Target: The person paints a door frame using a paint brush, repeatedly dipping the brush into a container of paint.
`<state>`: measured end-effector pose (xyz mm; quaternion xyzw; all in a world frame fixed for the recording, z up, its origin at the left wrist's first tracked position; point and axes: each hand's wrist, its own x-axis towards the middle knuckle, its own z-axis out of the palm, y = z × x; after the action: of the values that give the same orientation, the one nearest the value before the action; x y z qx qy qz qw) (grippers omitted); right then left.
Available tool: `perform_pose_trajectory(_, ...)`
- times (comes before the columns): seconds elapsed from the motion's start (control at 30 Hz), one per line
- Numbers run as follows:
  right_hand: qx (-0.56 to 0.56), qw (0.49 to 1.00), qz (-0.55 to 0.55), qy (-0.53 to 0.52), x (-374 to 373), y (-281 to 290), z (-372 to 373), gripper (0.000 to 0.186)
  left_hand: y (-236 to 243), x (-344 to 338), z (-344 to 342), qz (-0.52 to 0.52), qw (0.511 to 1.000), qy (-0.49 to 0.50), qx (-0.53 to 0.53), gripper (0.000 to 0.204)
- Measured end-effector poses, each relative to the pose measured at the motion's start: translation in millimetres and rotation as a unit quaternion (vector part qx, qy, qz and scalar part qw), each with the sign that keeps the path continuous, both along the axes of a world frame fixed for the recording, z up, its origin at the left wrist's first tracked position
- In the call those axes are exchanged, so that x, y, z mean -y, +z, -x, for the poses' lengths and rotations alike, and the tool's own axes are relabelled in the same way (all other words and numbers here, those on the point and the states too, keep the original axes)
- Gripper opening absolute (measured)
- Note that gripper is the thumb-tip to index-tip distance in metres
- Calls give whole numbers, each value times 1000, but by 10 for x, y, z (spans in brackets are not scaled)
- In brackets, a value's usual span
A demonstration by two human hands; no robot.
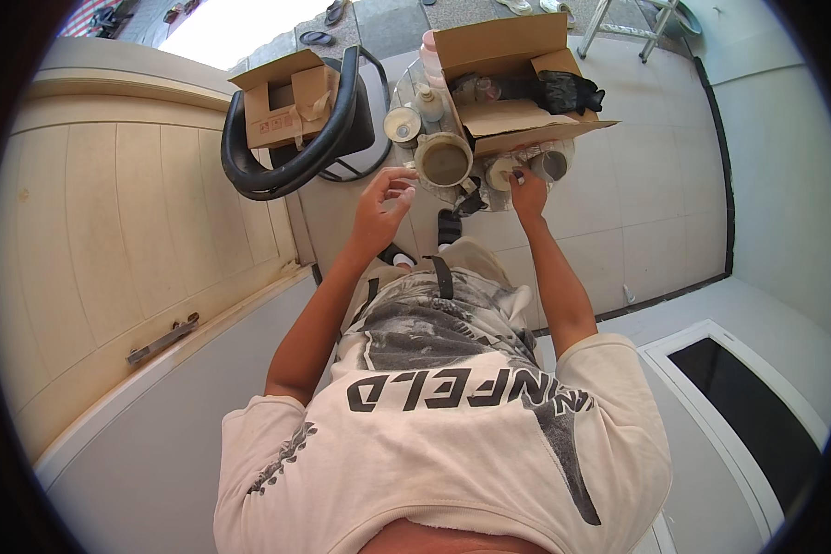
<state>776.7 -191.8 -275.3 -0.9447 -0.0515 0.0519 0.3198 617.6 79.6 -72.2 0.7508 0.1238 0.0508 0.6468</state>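
Reaching forward in the head view, the left hand (385,208) and the right hand (529,194) are held well apart, on the near side of an open cardboard box (526,138). A wide round tub (443,163) is placed just beside the left hand, with a round tin (403,126) and a bottle (429,103) set beyond it; a pale round container (499,174) is placed under the right fingertips. By judgement, the tub would be felt as stiff, heavier if filled and perhaps slippery at its rim, so it is best taken at 2 opposite sides. The pale round container is judged rigid and lighter, to be pinched by its edge. The left palm is turned inward, its fingers loosely parted and curled, with nothing held; whether the tub is touched cannot be told. The right forearm is extended, the hand is pointed downward and its fingers are gathered by a small dark item (518,174), which cannot be confirmed as gripped.
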Motion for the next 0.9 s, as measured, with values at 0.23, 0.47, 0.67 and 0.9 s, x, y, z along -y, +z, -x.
perform_pose_trajectory(0.23,-39,994,88,46,-142,-100,-42,26,29,3,20,-7,1000,-2,0,27)
perform_pose_trajectory(0.47,-21,998,67,-5,-77,-30,-79,26,55,-13,57,-10,1000,9,2,27)
perform_pose_trajectory(0.67,14,1000,14,-21,91,11,0,27,49,-23,65,-1,1000,13,7,28)
perform_pose_trajectory(0.9,36,999,-33,-9,128,15,86,28,77,28,35,-2,1000,1,4,28)
